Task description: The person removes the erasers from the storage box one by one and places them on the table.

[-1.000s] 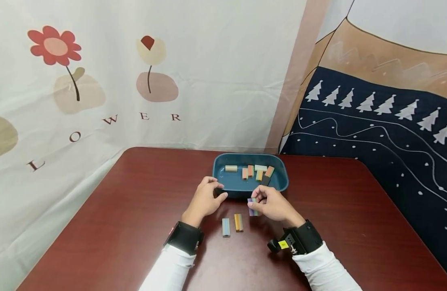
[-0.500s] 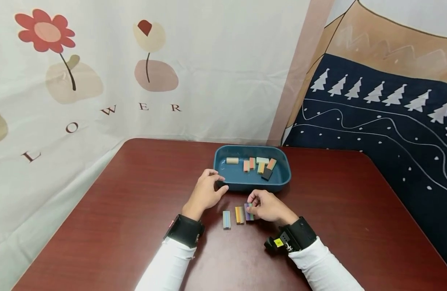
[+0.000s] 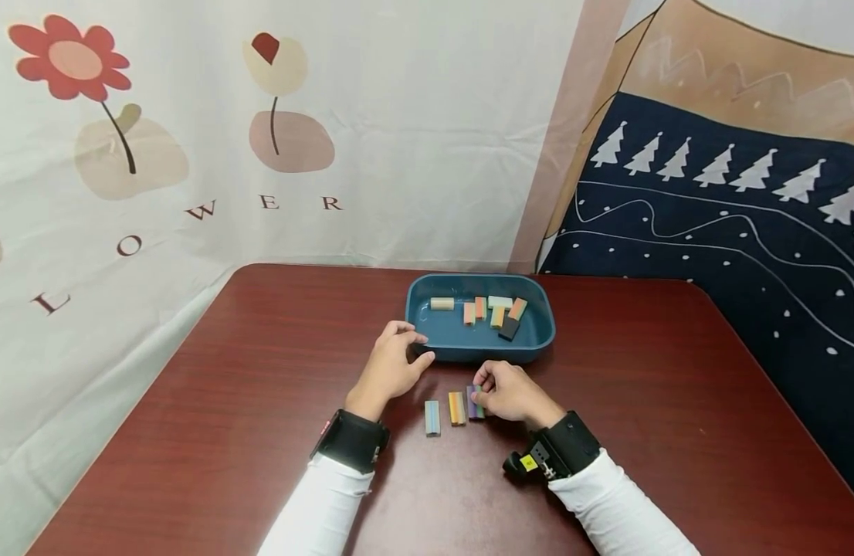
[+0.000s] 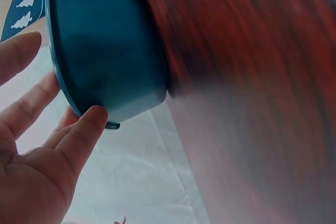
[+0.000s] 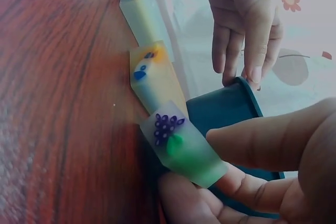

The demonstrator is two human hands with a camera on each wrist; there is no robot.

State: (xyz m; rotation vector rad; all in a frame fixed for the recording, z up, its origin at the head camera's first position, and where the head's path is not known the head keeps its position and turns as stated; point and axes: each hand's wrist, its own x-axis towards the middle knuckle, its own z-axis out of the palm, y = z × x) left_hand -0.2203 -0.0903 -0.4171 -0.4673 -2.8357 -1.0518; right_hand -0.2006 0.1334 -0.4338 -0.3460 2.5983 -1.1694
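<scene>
In the head view my right hand point(image 3: 513, 393) pinches a small purple-and-green block point(image 3: 474, 402) between thumb and fingers, at the right end of a row. The right wrist view shows a purple grape cluster with a green leaf on the end of this grape block point(image 5: 173, 142). Left of it lie a yellow-orange block point(image 3: 457, 409) and a light blue block point(image 3: 432, 418). My left hand point(image 3: 388, 371) has its fingers loosely extended at the near left corner of a dark teal bin point(image 3: 462, 354). Fingertips point(image 4: 95, 115) touch the bin's rim in the left wrist view.
Inside the bin are several more blocks, among them a cream one point(image 3: 442, 304) at the left and a black one point(image 3: 509, 330) at the right. The bin stands near the back edge of the reddish-brown table point(image 3: 295, 347). Printed curtains hang behind.
My right hand has moved the grape block left and down, to beside the yellow-orange block. My left hand stays at the bin's corner. The head view has tilted down slightly.
</scene>
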